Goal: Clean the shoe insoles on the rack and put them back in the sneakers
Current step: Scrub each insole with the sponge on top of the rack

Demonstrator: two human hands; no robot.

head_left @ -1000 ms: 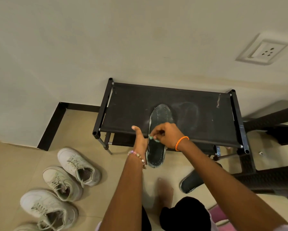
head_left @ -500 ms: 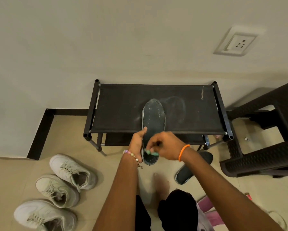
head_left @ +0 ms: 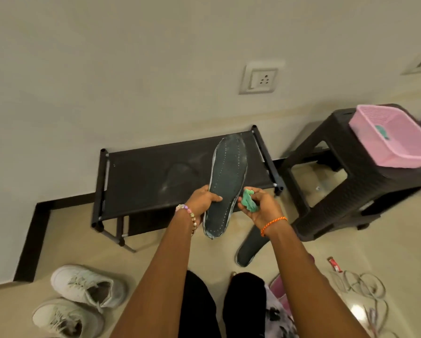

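Gripping insole (head_left: 229, 176): left hand (head_left: 203, 201); right hand (head_left: 258, 208) beside, holding cloth (head_left: 249, 203).

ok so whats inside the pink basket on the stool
One small green piece, like the cloth in the right hand, lies on the floor of the pink basket. The near wall hides the front strip of the floor, and the basket's right end runs out of frame.

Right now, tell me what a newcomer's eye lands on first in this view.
The dark insole stands out at centre, gripped by the left hand above the front edge of the black shoe rack, while the right hand holds a crumpled green cloth beside it. A pink basket sits on the dark stool at right. White sneakers lie on the floor at lower left.
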